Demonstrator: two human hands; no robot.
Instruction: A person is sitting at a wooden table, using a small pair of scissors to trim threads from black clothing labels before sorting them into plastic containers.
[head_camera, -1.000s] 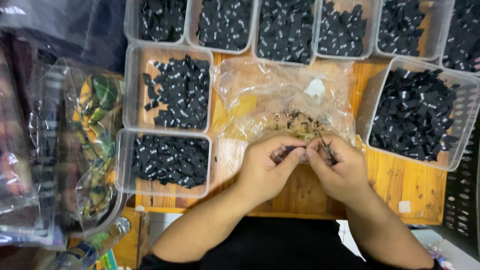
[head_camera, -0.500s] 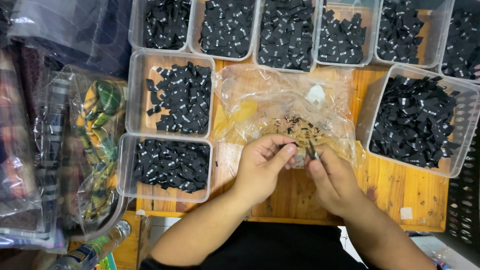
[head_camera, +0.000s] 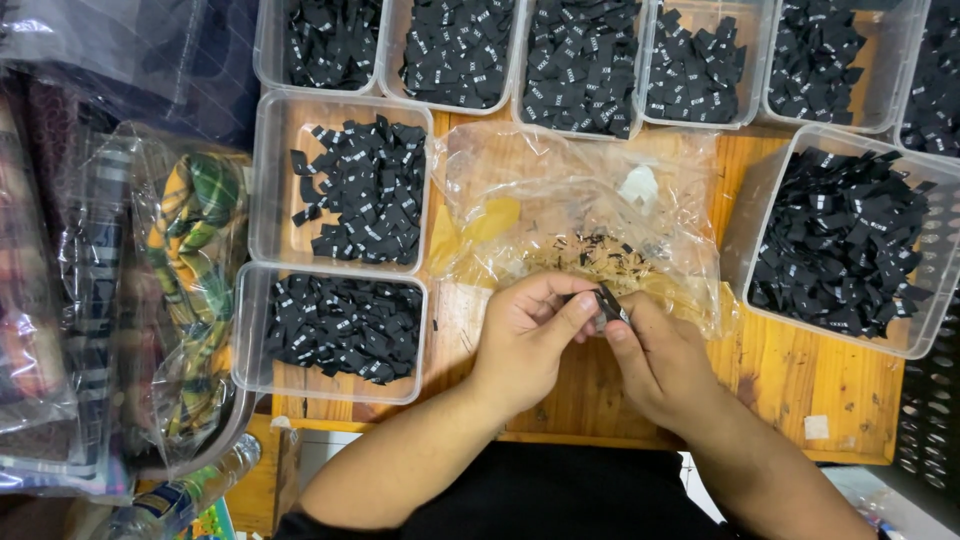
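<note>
Both hands, left hand (head_camera: 525, 335) and right hand (head_camera: 655, 355), pinch one tiny black label (head_camera: 608, 303) between them; looks featherlight and floppy, so grip its edges.

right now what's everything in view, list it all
clear plastic tubs: at least eight, holding black fabric tags, along the top and both sides
clear plastic bag: one, with dark scraps inside, centre of the table
wooden table: one, orange-brown
bagged plaid cloth: green and yellow, far left
plastic bottle: one, clear, bottom left
small black tag: one, pinched between both hands
left hand: grip on the tag
right hand: grip on the tag
</note>
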